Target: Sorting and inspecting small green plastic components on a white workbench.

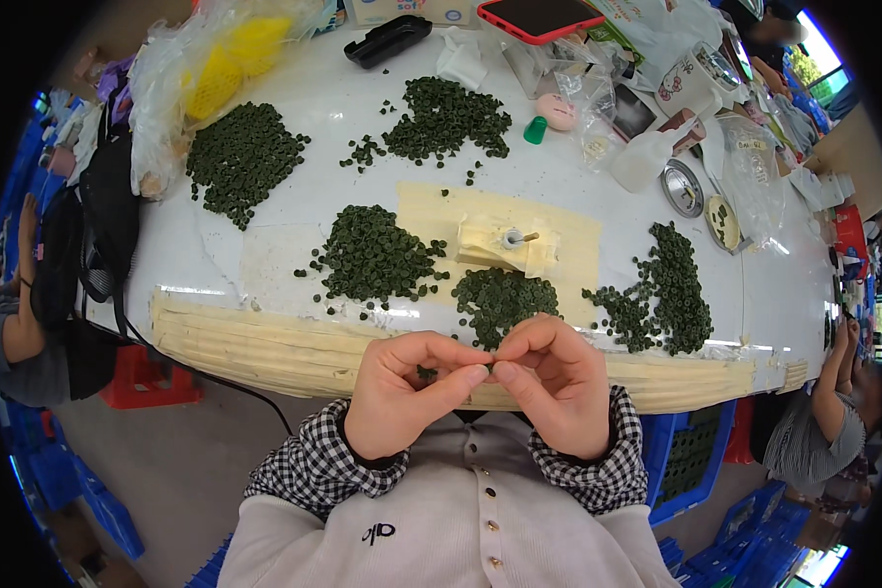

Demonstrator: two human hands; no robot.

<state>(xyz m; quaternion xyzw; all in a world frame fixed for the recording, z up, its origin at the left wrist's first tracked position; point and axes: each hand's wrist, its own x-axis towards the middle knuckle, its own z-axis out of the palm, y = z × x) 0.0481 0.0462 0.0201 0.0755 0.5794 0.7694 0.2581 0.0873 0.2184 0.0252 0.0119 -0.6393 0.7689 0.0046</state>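
Note:
My left hand (407,392) and my right hand (556,387) meet over the table's front edge, thumbs and forefingers pinched together. Between the fingertips sits a small dark green part (489,367), mostly covered by them. Another dark green piece (426,372) shows within the curl of my left fingers. Just beyond my hands lies a heap of small round dark green parts (505,302). Behind that heap, a block wrapped in cream tape (490,245) carries an upright metal post with a thin brownish pin (529,236).
More green heaps lie left (372,255), far left (245,162), at the back (451,120) and right (678,289). A red-cased phone (539,18), a black case (389,41), a round tin (682,187) and plastic bags (755,176) crowd the edges. Blue crate (701,461) stands below right.

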